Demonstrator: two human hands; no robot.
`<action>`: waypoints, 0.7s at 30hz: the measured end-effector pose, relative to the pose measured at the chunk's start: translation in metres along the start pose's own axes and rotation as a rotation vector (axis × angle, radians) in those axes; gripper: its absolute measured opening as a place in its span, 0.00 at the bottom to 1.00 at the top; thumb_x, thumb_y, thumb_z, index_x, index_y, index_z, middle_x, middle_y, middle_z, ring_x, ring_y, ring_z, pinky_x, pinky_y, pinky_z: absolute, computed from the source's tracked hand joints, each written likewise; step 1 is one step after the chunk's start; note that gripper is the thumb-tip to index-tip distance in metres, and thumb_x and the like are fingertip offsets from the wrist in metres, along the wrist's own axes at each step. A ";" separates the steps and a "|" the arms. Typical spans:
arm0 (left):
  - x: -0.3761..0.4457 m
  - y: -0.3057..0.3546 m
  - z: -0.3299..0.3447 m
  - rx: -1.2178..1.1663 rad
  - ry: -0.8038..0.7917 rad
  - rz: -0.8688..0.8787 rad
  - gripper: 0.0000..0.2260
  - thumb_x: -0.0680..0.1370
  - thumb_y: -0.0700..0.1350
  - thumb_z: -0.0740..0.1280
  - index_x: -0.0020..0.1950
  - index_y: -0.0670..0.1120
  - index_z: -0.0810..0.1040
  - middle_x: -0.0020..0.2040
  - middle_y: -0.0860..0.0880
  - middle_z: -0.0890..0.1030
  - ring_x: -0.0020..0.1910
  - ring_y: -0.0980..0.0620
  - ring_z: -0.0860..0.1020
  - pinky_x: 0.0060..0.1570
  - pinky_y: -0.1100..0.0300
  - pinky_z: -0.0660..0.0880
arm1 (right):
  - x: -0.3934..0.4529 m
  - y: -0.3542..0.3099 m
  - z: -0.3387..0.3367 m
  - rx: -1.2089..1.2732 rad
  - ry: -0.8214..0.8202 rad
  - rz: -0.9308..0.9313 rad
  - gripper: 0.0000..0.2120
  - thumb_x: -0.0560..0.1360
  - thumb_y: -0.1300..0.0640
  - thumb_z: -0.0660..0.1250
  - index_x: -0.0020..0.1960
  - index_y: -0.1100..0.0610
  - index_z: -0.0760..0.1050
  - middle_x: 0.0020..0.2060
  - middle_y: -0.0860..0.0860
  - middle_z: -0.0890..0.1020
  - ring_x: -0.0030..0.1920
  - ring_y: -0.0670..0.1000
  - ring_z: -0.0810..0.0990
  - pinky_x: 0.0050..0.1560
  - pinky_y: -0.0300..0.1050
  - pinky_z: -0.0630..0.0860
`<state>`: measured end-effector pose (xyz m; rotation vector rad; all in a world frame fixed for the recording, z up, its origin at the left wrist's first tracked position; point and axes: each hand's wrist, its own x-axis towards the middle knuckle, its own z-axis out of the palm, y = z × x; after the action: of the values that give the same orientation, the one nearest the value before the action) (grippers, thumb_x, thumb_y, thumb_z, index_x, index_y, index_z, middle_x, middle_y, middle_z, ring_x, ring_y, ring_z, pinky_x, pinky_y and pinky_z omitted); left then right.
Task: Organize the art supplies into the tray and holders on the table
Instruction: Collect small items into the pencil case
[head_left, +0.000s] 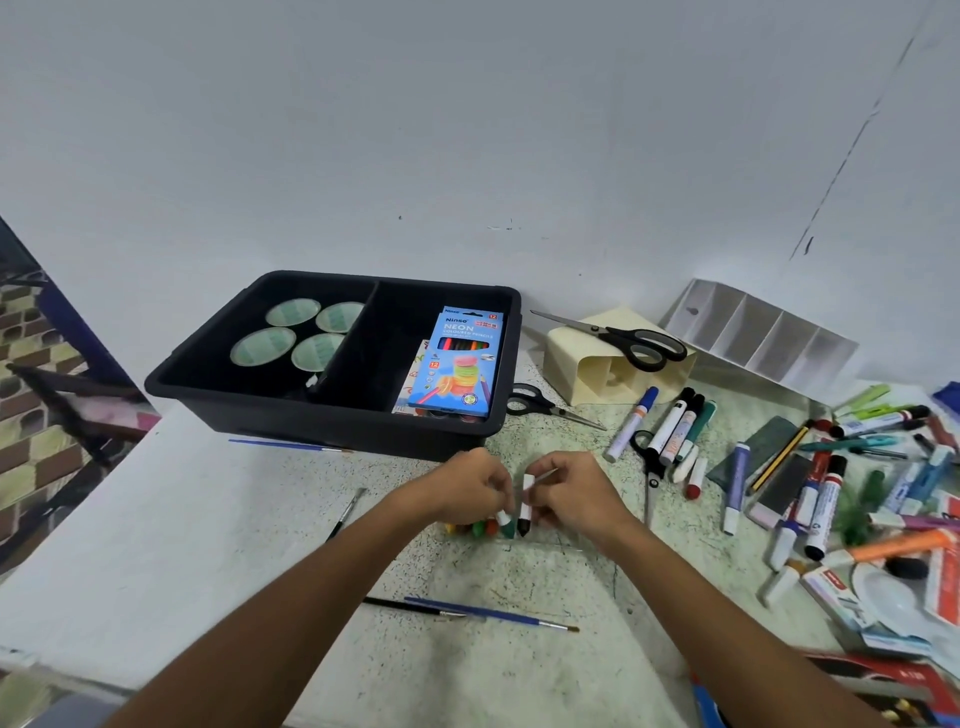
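Head view, single frame. Item 1: pencil box (460, 364), blue, printed "Ninso NEON COLOURED PENCILS" with a "12" badge, leaning in the right compartment of the black tray (218, 358), at 12 o'clock from the hands. Item 2: four round green-lidded tubs (296, 335) in the tray's left compartment, lettering too small to read. Item 3: crayons (475, 529), a short row of red, orange, yellow and green sticks lying on the speckled desk (519, 675) under the hands. Left hand (462, 488) pinches a green crayon (505, 526) with a white paper wrap; right hand (571, 493) pinches a black crayon (525, 512), white-wrapped, held near upright, tip down. The two hands sit just beside each other at frame centre. Item 4: cream holder (587, 364) lying on its side at 1 o'clock, black-handled scissors (623, 340) resting on it; a second pair of scissors (545, 405) just beside the tray. Item 5: white divided holder (758, 332) tipped against the wall at 2 o'clock. Item 6: loose markers (670, 426) and pens scattered at 3 o'clock, print illegible. Item 7: blue-handled paintbrush (493, 613) at 6 o'clock, touching a black one.
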<state>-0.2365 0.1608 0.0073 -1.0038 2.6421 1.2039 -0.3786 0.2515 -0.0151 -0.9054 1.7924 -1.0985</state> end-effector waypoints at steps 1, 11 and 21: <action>0.002 0.001 0.002 0.017 -0.001 0.018 0.13 0.75 0.35 0.62 0.41 0.46 0.84 0.38 0.50 0.81 0.36 0.56 0.78 0.32 0.69 0.71 | 0.000 0.000 0.000 -0.007 0.004 0.001 0.06 0.71 0.72 0.70 0.44 0.63 0.78 0.30 0.60 0.82 0.25 0.53 0.77 0.26 0.43 0.73; -0.002 -0.022 0.021 0.244 0.381 0.283 0.17 0.72 0.45 0.74 0.60 0.45 0.80 0.57 0.52 0.79 0.57 0.54 0.75 0.58 0.55 0.74 | 0.006 0.008 -0.003 -0.017 0.010 0.015 0.09 0.71 0.71 0.71 0.45 0.59 0.80 0.28 0.54 0.82 0.26 0.51 0.79 0.29 0.43 0.77; -0.016 -0.051 0.028 0.489 0.366 0.458 0.16 0.76 0.55 0.69 0.60 0.50 0.82 0.65 0.53 0.79 0.68 0.52 0.71 0.63 0.48 0.65 | 0.009 0.011 0.004 -0.071 -0.013 0.026 0.09 0.70 0.73 0.71 0.46 0.64 0.77 0.29 0.61 0.81 0.23 0.52 0.78 0.25 0.41 0.75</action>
<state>-0.1991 0.1648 -0.0401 -0.5922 3.3320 0.3694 -0.3809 0.2459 -0.0288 -0.9265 1.8371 -1.0159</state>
